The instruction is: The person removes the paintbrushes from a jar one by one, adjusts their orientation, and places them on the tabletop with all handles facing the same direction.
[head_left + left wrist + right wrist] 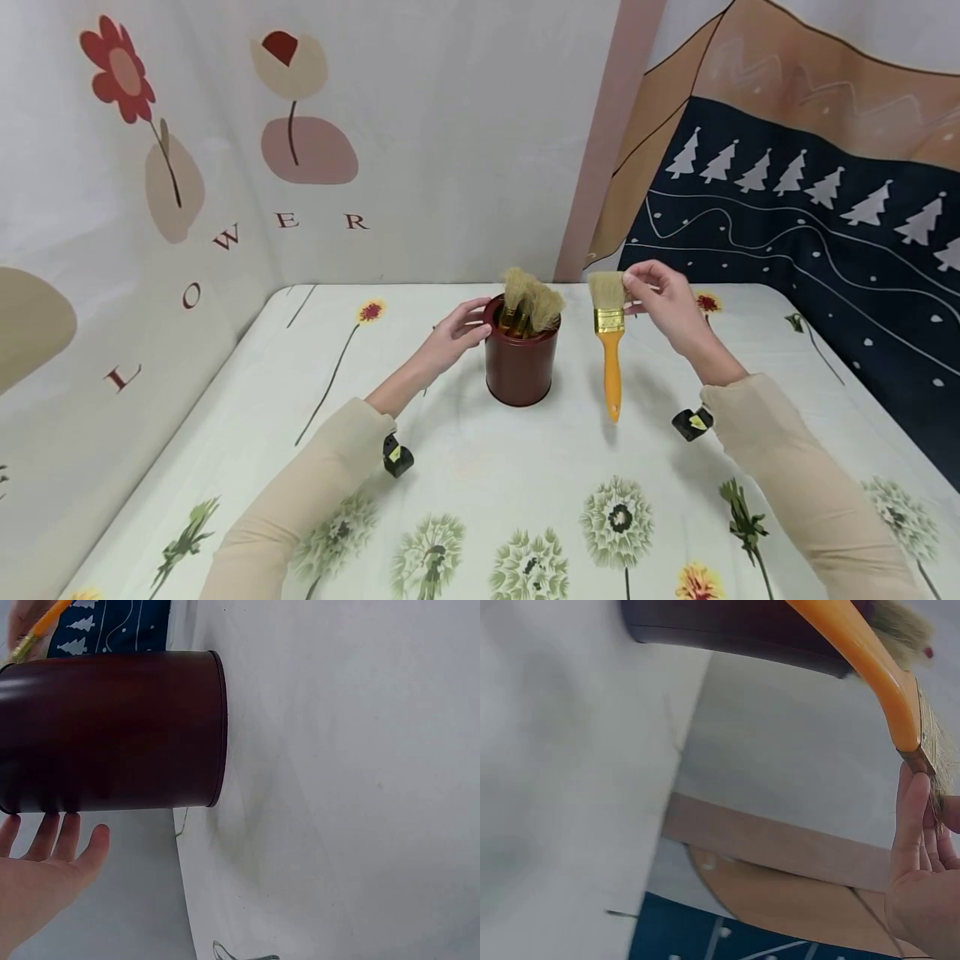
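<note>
A dark red can [521, 371] stands upright on the table, several paintbrushes [534, 302] in it with their bristles up. The fingertips of my left hand [450, 337] touch the can's left side near its rim; in the left wrist view the fingers [67, 838] meet the can wall [112, 735]. To the right of the can, my right hand [663, 300] pinches a paintbrush [611, 350] by its bristles. Its orange handle [870, 667] hangs down in the head view, below a gold metal band.
A white flower-print cloth [465, 467] covers the table. Behind it hang a pale curtain [450, 125] with flowers and letters and, at the right, a dark panel [750, 217] with white trees. Each wrist wears a small black camera [397, 456].
</note>
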Available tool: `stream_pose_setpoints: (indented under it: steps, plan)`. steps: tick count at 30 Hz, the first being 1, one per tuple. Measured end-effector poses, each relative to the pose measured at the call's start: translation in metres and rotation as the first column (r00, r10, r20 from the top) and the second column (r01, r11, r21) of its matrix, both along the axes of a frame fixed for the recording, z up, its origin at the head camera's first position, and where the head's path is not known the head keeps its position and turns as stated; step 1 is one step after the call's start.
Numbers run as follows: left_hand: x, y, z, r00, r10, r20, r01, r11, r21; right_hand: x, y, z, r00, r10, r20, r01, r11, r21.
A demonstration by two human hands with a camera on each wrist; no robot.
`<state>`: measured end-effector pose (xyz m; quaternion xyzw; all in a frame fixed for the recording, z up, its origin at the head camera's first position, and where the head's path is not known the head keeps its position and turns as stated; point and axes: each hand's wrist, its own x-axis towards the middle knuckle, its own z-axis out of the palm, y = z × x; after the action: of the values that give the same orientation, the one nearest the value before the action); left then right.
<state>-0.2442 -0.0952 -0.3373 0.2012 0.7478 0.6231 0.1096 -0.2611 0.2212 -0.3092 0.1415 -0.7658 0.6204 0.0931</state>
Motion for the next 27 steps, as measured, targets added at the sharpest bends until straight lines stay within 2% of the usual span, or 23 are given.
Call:
stream_pose_setpoints:
  steps: [4, 9, 16, 27]
  plan:
    - [-0.007, -0.001, -0.008, 1.000, 0.001, 0.001, -0.001, 1.000, 0.013, 0.005, -0.010, -0.006, 0.998, -0.040, 0.048, 0.034, 0.993, 0.111]
    - [-0.017, -0.001, -0.021, 1.000, 0.013, -0.002, -0.013, 1.000, 0.015, 0.002, -0.013, -0.019, 0.992, -0.036, 0.120, 0.021, 0.992, 0.122]
    - [-0.017, -0.002, -0.023, 1.000, 0.026, -0.018, -0.026, 1.000, 0.013, -0.009, -0.013, -0.038, 0.979, -0.024, 0.201, 0.002, 0.994, 0.111]
    - [-0.017, -0.002, -0.023, 1.000, 0.021, -0.016, -0.021, 1.000, 0.006, -0.019, -0.017, -0.054, 0.954, -0.032, 0.299, -0.008, 0.991, 0.130]
